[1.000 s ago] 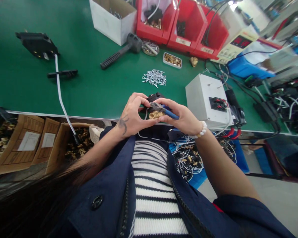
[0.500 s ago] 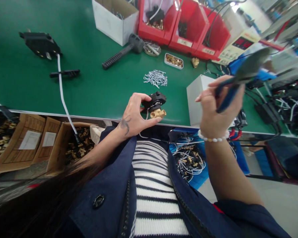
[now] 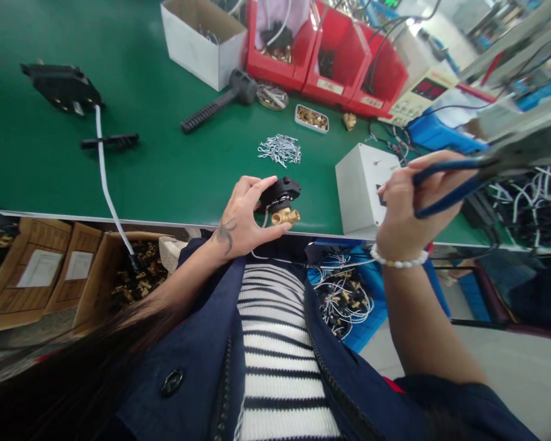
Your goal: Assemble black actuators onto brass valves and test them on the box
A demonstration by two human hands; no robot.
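One black housing (image 3: 64, 86) was seen toward the left of the green desk (image 3: 165, 177), its white cable (image 3: 103, 168) crossed by a dark bar (image 3: 110, 141) and led over the front edge toward a cardboard box (image 3: 93, 280) of brass parts. To the right, a black mallet (image 3: 220, 109) was laid on the desk. Nearer the middle, a black-and-brass assembly (image 3: 281, 197) was held at the desk's front edge by the left hand (image 3: 243, 217), which was closed about it from one side, fingers at the black top and thumb against the brass lower part. Because support was given from that side only, the piece could, it was judged, be twisted or dropped if the thumb slipped or if its thin cord (image 3: 265, 220) were snagged. Beyond it, a loose heap of wire clips (image 3: 280, 150) was spread, with a shallow tray (image 3: 311, 127) of small brass pieces behind; either might be scattered by a careless sweep of the tool. Farther right, near a pale box (image 3: 358, 193), blue-handled pliers (image 3: 487, 166) were gripped in the right hand (image 3: 399, 214), their head pointed rightward and blurred. Whether the box was touched could not be told; it might be knocked if the pliers were swung low.
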